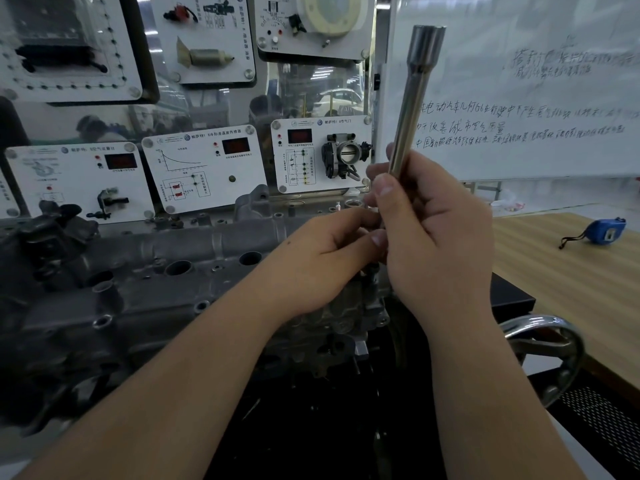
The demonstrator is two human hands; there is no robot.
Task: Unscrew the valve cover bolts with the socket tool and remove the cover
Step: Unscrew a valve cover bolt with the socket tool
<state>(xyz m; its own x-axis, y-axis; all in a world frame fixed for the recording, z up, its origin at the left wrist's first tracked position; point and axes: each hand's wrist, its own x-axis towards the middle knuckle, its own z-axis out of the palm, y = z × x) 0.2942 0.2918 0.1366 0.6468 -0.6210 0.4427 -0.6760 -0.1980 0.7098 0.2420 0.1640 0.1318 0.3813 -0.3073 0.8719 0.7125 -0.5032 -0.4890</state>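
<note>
Across the left and centre of the frame lies the grey valve cover (145, 271) on its engine, bolt holes and round openings showing along its top. Behind it, in the upper left, white sensor display panels (204, 168) stand in a row; a whiteboard (519, 98) with handwriting fills the upper right. At right centre, the right hand (436, 244) grips the lower end of the long socket tool (414, 98), fingers curled round the shaft, socket end pointing up. Touching it from the left, the left hand (325, 258) has its fingers curled; whether it pinches anything I cannot tell. On the wooden table (554, 265) at the right edge sits a blue tape measure (604, 231).
</note>
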